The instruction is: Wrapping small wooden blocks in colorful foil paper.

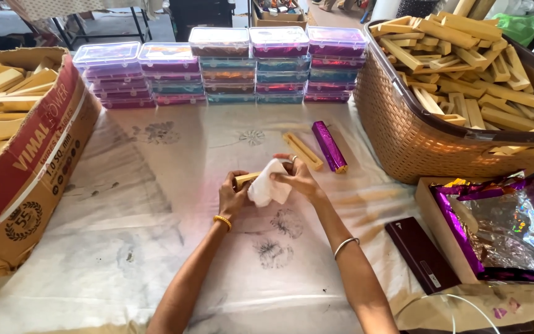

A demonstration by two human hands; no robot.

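Observation:
My left hand (232, 196) grips a pale wooden stick (246, 179) at the middle of the cloth-covered table (125, 247). My right hand (298, 178) presses a white cloth (269, 188) around that stick. Just beyond my hands lie a bare wooden stick (302, 151) and a stick wrapped in purple foil (329, 146), side by side on the table.
A woven basket (403, 136) heaped with wooden sticks stands at the right. A cardboard box (32, 161) of sticks is at the left. Stacks of clear plastic boxes (224, 68) line the far edge. A box of purple foil sheets (502, 222) and a dark flat case (421, 255) lie near right.

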